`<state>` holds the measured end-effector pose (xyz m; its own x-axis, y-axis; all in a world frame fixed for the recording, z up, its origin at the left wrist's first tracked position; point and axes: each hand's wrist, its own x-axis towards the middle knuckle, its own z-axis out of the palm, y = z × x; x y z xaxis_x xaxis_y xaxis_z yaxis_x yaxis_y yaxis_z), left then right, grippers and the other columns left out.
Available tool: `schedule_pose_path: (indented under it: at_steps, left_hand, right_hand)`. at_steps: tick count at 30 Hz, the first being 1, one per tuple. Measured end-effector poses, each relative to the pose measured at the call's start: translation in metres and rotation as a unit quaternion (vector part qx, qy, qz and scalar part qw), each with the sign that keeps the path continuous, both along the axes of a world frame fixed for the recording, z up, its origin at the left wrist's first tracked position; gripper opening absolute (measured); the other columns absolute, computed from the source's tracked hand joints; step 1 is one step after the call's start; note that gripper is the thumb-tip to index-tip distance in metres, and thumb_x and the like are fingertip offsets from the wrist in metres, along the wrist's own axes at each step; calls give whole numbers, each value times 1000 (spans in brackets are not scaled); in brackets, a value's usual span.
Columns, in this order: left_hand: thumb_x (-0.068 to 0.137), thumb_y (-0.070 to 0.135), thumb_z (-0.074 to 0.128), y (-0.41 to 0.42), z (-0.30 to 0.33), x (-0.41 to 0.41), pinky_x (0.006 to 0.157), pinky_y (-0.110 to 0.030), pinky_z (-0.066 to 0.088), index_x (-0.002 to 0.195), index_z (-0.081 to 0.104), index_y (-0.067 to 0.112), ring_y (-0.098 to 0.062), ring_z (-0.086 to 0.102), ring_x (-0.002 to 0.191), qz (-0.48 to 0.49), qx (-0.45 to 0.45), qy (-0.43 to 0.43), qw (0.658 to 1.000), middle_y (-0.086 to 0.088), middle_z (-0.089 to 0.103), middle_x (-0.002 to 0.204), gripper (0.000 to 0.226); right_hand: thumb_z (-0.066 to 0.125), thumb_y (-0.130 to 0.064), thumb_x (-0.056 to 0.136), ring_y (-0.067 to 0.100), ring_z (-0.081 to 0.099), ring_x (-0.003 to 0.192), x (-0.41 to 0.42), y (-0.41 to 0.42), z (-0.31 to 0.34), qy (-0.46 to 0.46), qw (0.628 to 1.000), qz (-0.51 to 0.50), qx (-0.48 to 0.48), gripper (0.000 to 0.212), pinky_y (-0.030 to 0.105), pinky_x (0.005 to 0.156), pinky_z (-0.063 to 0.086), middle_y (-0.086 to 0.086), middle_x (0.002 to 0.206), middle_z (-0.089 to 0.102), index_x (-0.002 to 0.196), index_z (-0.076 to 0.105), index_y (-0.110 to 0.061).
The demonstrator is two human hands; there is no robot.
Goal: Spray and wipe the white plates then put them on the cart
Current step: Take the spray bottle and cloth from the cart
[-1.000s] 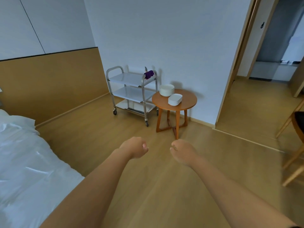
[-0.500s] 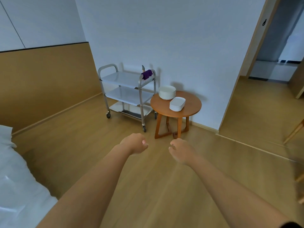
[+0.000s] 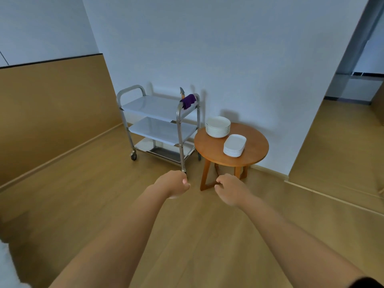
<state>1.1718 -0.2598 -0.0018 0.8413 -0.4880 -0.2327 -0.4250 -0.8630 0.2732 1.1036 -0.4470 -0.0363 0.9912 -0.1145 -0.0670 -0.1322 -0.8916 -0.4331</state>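
Two stacks of white plates stand on a round wooden table [image 3: 256, 151]: a round stack [image 3: 218, 126] at the back and a rectangular stack [image 3: 234, 145] nearer me. Left of the table stands a steel cart [image 3: 153, 107] with three bare shelves. A purple cloth [image 3: 188, 101] hangs on its right handle, and a spray bottle's top [image 3: 182, 91] shows just behind the cloth. My left hand [image 3: 173, 183] and my right hand [image 3: 230, 189] are stretched out in front of me over the floor, short of the table, with fingers curled and nothing in them.
Wooden floor lies between me and the table. A white wall backs the cart and table, with wood panelling on the left. An open doorway [image 3: 353, 125] leads off at the right. A white bed corner [image 3: 6, 265] shows at the lower left.
The view has moved closer to the cart and table, and the bed has slid almost out of view. Both hands stay curled and held out in front.
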Motion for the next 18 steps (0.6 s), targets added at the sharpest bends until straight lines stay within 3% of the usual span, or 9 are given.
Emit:
schedule_pose_path:
  at_steps: [7,10,12,14,18]
  left_hand:
    - [98,30,44,-22,-23,87,83,-31,50,111,64,10,-21,63,99,-4,14,16,1000,-7,66,111,31]
    - [98,29,44,-41,-28,136,85,-33,52,110,64,8,-23,63,99,-3,13,17,1000,-8,66,110,32]
    - [98,29,44,-58,-28,171,88,-35,52,109,64,7,-22,63,100,-3,7,18,1000,-9,66,110,32]
    - [99,29,45,-77,-27,207,90,-34,51,110,65,8,-21,63,100,-6,4,21,1000,-8,66,110,31]
    - [98,29,46,-112,-23,273,90,-33,50,112,64,11,-19,62,101,-6,-11,28,1000,-6,66,112,29]
  right_hand:
    - [37,-24,98,22,50,106,89,-21,-25,25,1000,2,13,32,39,92,45,9,113,54,112,56,-3]
    - [38,-23,97,19,46,90,134,-39,-34,23,1000,8,17,20,32,78,41,3,92,49,86,50,-11]
    - [39,-21,96,15,37,76,167,-54,-36,21,1000,10,19,28,26,65,32,-3,76,37,68,34,-20]
    - [40,-20,94,13,32,66,203,-72,-36,18,1000,6,20,34,24,56,26,-1,70,34,62,27,-19]
    - [40,-18,93,13,30,63,278,-105,-34,24,999,11,24,34,24,56,26,-1,67,33,61,28,-17]
